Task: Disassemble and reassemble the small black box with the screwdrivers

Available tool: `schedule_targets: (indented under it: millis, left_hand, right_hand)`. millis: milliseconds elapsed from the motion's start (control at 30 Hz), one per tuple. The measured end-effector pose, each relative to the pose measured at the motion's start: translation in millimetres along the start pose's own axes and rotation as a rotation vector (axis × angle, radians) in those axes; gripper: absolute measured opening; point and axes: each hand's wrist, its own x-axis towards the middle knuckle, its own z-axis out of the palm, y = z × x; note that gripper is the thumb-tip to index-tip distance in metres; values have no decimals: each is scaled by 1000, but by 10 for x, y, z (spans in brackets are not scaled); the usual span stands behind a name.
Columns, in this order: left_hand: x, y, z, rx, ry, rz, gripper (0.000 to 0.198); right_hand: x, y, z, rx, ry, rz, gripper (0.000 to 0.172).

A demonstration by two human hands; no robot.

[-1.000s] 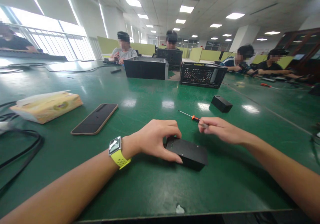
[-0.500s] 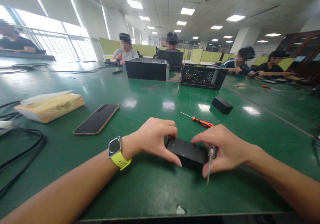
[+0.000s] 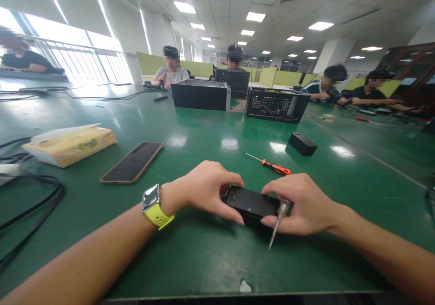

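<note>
A small flat black box lies on the green table right in front of me. My left hand, with a yellow-strapped watch on the wrist, grips the box's left end between thumb and fingers. My right hand holds the box's right end and also pinches a thin silver screwdriver, its tip pointing down toward the near table edge. An orange-handled screwdriver lies free on the table just beyond my hands.
A phone lies face up at left, next to a yellow tissue pack and black cables. Another small black box sits farther right. Two computer cases stand mid-table. Several people sit at the far side.
My right hand left the orange screwdriver on the table, came back with a silver one and closed on the box's right end. The left hand has stayed on the box.
</note>
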Motion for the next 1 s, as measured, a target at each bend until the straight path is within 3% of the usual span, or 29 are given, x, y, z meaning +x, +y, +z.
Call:
schedule_targets:
  millis: [167, 500, 700, 900, 1000]
  left_hand:
    - [-21, 4, -28, -70, -7, -3, 50]
    - [-30, -40, 11, -60, -27, -18, 58]
    - [-25, -23, 7, -65, -58, -44, 59]
    - [-10, 3, -11, -81, -110, -19, 49]
    - [-18, -13, -20, -67, -53, -50, 59]
  right_hand:
    - [5, -16, 16, 13, -4, 42, 40]
    - [11, -80, 0, -10, -81, 81, 55]
    - [22, -131, 0, -87, -99, 109, 38]
    - [17, -152, 23, -79, -72, 108, 35]
    - [33, -91, 18, -40, -62, 120, 29]
